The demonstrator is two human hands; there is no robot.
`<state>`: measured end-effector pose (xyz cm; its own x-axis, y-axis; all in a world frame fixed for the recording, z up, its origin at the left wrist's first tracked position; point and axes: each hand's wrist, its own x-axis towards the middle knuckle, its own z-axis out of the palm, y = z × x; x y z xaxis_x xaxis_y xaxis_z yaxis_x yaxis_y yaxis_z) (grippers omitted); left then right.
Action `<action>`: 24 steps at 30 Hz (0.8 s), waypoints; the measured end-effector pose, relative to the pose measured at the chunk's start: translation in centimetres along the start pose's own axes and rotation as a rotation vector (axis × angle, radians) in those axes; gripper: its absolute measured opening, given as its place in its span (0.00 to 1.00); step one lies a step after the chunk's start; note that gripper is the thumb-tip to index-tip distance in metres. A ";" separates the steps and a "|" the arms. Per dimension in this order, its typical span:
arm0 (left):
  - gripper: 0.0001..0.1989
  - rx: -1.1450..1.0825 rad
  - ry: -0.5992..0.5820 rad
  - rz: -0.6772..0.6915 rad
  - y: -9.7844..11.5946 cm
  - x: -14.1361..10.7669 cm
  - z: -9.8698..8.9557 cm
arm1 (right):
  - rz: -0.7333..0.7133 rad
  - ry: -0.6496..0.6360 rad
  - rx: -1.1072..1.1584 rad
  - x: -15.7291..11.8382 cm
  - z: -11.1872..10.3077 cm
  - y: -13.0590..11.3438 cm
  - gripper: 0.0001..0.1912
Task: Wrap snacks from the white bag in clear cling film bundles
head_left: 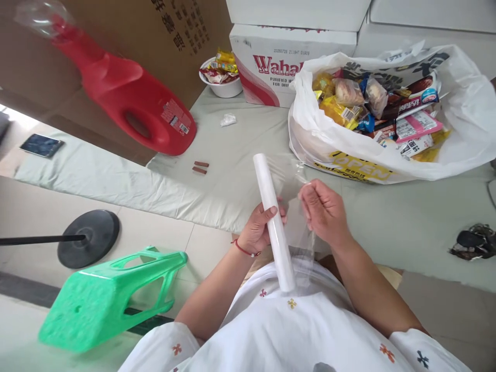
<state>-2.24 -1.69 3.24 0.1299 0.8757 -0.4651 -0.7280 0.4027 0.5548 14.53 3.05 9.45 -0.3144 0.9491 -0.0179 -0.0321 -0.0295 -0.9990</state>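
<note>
My left hand [261, 227] is wrapped round a long white roll of clear plastic film [274, 222], its thumb lying across the front. The roll tilts, its upper end leaning left. From the roll a see-through sheet [296, 222] stretches to the right. My right hand [323, 209] pinches the edge of that sheet between thumb and curled fingers. Beyond the right hand stands a white plastic bag [310, 137] full of wrapped snacks [375, 103]. Two small brown sticks [199, 168] lie on the pale green cloth left of the roll.
A red plastic jug [135, 103] leans near a brown carton [116, 26]. A white bowl of wrapped snacks [227, 89] stands beside a white carton [267, 67]. At lower left lies a green stool [112, 299], near a black round base [89, 237]. A phone [42, 145] and keys [473, 242] lie at the sides.
</note>
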 end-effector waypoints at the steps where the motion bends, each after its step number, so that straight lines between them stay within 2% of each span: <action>1: 0.27 -0.036 -0.002 -0.009 0.2 0.1 -0.2 | -0.011 0.037 -0.049 0.0 -0.8 -0.2 0.21; 5: 0.27 -0.106 -0.008 -0.058 0.0 0.2 0.3 | -0.102 0.075 -0.250 -0.1 -2.5 -0.9 0.19; 8: 0.29 0.063 0.084 0.006 -0.6 0.2 1.4 | -0.184 0.025 -0.384 -0.7 -2.2 -1.7 0.18; 10: 0.29 0.187 0.130 0.009 -0.6 0.2 1.7 | -0.213 0.041 -0.446 -1.3 -2.3 -2.6 0.17; 12: 0.29 0.227 0.104 -0.031 -0.3 0.3 1.5 | -0.221 0.119 -0.461 -1.9 -2.8 -3.5 0.17; 15: 0.24 0.130 0.038 -0.048 0.5 0.4 0.4 | -0.246 0.245 -0.427 -2.4 -4.2 -4.4 0.16; 19: 0.25 -0.031 0.002 -0.102 0.7 0.5 0.0 | -0.310 0.306 -0.327 -2.1 -5.2 -4.8 0.14; 21: 0.28 0.015 0.007 -0.095 0.3 0.6 0.7 | -0.331 0.310 -0.321 -2.0 -5.2 -4.9 0.13; 24: 0.30 0.212 0.084 -0.068 0.1 0.7 1.4 | -0.359 0.337 -0.380 -2.2 -5.5 -5.2 0.12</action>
<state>-1.25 -0.69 3.98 0.1104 0.8231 -0.5571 -0.5607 0.5144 0.6488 20.64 2.87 14.49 -0.0275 0.9277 0.3723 0.2795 0.3647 -0.8882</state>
